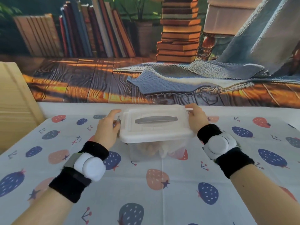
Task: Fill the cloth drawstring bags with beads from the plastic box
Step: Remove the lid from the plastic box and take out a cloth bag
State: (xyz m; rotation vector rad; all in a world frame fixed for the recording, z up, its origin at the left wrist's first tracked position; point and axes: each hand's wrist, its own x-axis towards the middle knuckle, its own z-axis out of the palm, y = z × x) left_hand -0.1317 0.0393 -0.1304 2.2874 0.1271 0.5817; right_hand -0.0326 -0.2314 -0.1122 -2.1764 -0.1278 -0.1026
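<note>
Lidded clear plastic box [155,127] upright (contents blurry, perhaps beads).

Inside the plastic box [155,150], under its white lid [154,125], pale contents show only as blurred shapes through the wall

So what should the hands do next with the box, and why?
Probably undo the side latches and lift the lid off. The left hand and right hand sit at the two ends of the plastic box, and it is shut, so what is inside cannot be reached yet.
</note>
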